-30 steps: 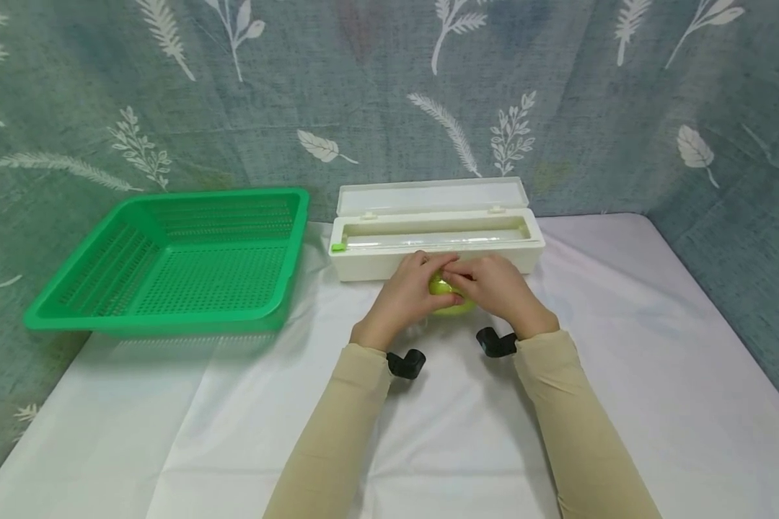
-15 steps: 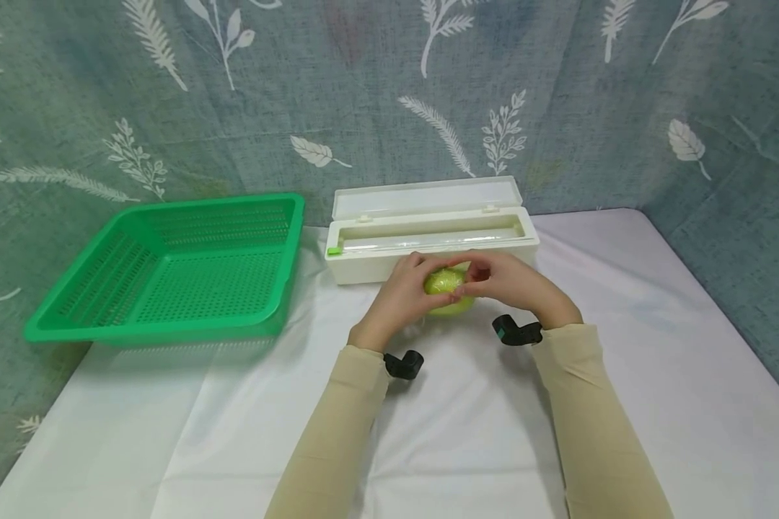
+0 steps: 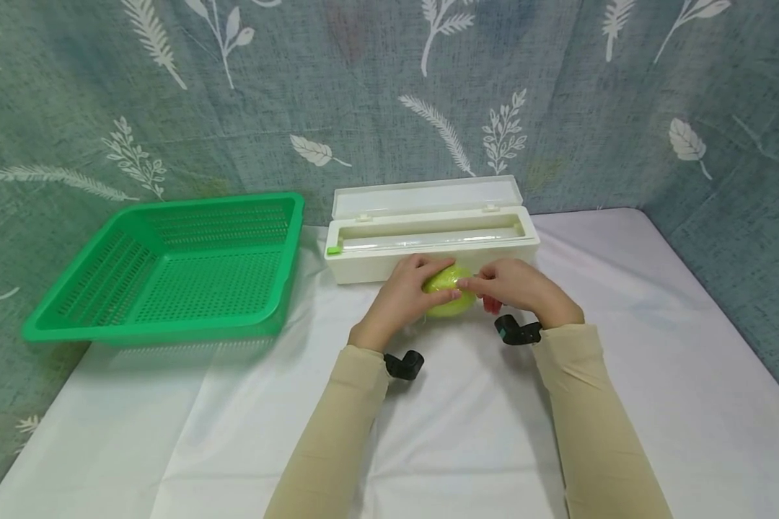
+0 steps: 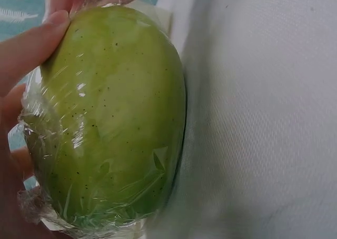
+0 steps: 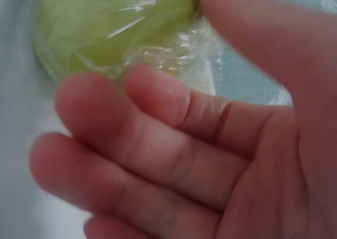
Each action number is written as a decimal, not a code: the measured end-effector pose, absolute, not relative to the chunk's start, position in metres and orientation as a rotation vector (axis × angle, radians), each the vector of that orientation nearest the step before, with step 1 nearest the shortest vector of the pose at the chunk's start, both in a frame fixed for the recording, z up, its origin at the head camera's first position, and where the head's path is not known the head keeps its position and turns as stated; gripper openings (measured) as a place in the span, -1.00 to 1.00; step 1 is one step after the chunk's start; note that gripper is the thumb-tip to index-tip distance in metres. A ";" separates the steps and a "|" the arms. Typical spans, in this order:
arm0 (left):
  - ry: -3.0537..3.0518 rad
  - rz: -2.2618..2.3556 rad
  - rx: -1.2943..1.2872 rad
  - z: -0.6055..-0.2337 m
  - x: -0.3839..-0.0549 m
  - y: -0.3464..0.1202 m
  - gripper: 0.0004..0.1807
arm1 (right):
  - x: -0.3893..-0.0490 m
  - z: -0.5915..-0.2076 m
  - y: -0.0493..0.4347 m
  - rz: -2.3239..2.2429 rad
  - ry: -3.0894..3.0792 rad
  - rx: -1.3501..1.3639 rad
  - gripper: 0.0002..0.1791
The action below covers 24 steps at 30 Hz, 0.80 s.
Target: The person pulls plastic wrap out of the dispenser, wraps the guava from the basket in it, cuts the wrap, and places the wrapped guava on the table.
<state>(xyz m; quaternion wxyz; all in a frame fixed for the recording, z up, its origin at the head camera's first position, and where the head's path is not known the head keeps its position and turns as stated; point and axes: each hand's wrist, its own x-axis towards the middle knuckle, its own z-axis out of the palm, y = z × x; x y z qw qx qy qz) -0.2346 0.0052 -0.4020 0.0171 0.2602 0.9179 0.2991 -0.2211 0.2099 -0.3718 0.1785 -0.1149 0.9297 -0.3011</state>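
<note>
A green mango (image 3: 453, 299) lies on the white cloth in front of the open wrap box, covered in clear plastic wrap (image 4: 39, 118) that bunches at its ends. Against its left side, my left hand (image 3: 404, 292) holds it, thumb in front and fingers behind. My right hand (image 3: 518, 287) is at its right end, with thumb and index finger at the wrap there and the other fingers curled loosely below. Up close in the right wrist view, the right fingertips (image 5: 87, 102) are beside the crinkled film. The mango's far side is hidden.
The white wrap box (image 3: 363, 272) stands just behind both hands, its lid (image 3: 428, 198) raised and a roll of film inside. To the left is a green plastic basket (image 3: 149, 330). A patterned cloth (image 3: 363, 86) hangs at the back.
The right hand has turned and shifted right, drawing back from over the mango's top to its right end. The left hand keeps its hold, and more of the mango shows.
</note>
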 end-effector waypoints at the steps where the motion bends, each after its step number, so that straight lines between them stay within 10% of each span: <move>1: 2.862 0.920 0.812 -0.402 -0.235 0.006 -0.35 | -0.221 -0.371 0.210 -0.877 2.635 -0.349 -0.49; 24: 2.943 0.760 0.886 -0.397 -0.227 0.013 -0.34 | -0.224 -0.379 0.194 -0.863 2.921 -0.463 -0.66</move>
